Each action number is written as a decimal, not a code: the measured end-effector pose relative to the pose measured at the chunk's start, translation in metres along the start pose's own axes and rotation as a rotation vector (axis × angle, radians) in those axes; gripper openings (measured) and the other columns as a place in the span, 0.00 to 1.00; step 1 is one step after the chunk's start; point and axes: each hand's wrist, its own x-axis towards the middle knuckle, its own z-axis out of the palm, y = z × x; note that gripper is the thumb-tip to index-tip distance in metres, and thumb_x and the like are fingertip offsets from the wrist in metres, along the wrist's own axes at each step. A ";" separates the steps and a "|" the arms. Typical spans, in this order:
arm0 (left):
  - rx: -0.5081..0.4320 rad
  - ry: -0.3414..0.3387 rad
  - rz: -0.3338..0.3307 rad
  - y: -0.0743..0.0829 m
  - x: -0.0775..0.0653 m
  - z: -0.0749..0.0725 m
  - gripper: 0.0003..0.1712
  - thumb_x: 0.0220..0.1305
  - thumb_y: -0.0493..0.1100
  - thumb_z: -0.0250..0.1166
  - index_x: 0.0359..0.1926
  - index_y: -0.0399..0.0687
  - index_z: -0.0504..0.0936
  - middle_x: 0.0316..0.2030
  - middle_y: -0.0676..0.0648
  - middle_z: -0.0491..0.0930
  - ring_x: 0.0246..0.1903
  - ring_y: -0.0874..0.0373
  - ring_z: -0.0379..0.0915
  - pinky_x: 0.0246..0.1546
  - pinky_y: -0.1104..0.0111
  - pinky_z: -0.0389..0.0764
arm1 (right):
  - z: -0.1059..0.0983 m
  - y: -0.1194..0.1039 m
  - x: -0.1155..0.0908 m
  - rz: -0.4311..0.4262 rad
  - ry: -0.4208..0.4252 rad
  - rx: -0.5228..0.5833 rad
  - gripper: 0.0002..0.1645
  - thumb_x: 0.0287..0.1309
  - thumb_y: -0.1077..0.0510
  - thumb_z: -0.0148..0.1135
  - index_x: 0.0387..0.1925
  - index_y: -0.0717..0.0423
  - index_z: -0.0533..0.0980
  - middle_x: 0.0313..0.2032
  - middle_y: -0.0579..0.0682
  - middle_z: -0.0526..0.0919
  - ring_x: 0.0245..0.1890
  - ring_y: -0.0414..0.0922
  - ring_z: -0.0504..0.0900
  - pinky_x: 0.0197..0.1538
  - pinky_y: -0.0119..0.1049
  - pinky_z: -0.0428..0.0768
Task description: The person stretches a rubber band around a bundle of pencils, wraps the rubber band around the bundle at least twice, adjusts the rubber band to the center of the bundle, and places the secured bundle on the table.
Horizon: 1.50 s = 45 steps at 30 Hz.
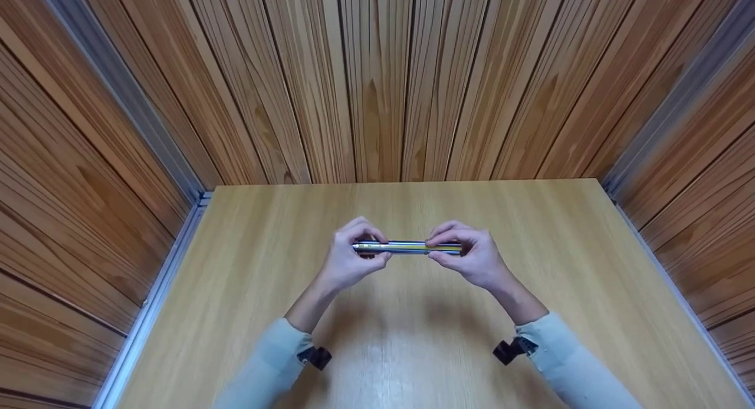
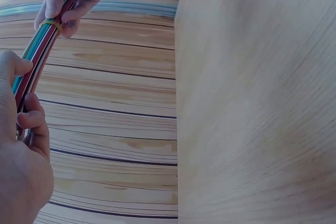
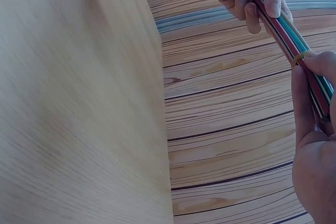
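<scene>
Both hands hold a slim bundle of pencils (image 1: 407, 248) level above the table, one hand toward each end. Green, dark red, black and white lengths show in the bundle (image 2: 38, 59) in the left wrist view. A yellow rubber band (image 3: 299, 57) goes round it near the right hand's fingertips. My left hand (image 1: 348, 258) pinches the left part between thumb and fingers. On the other side, my right hand (image 1: 479, 258) pinches the right part, with thumb and fingertips at the band. The palms partly hide the bundle's ends.
Below the hands lies a light wooden table (image 1: 389, 350). Wood-plank walls (image 1: 377, 90) rise behind it and on both sides, with metal rails (image 1: 156, 297) along the table's side edges. A small black camera (image 1: 318, 357) sits on each wrist.
</scene>
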 end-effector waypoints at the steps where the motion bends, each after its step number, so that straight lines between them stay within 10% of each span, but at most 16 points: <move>1: -0.004 0.007 0.001 0.000 0.000 0.001 0.10 0.61 0.28 0.80 0.42 0.38 0.88 0.41 0.39 0.82 0.40 0.62 0.80 0.39 0.72 0.85 | 0.001 0.000 0.000 0.004 0.007 0.006 0.12 0.60 0.76 0.77 0.46 0.69 0.91 0.49 0.36 0.89 0.48 0.36 0.88 0.41 0.25 0.88; 33: -0.033 0.011 -0.019 -0.007 -0.005 0.009 0.11 0.61 0.30 0.81 0.43 0.37 0.88 0.40 0.39 0.81 0.37 0.64 0.78 0.39 0.75 0.81 | 0.010 -0.005 0.003 0.150 0.029 -0.014 0.10 0.60 0.71 0.80 0.44 0.62 0.92 0.49 0.57 0.91 0.50 0.43 0.89 0.51 0.31 0.89; 45: 0.001 -0.002 -0.040 -0.019 -0.010 0.004 0.12 0.61 0.31 0.82 0.43 0.37 0.89 0.41 0.37 0.83 0.39 0.59 0.80 0.42 0.76 0.82 | 0.008 0.005 0.007 0.192 -0.115 -0.034 0.17 0.64 0.66 0.81 0.54 0.60 0.90 0.50 0.56 0.90 0.47 0.41 0.88 0.49 0.30 0.87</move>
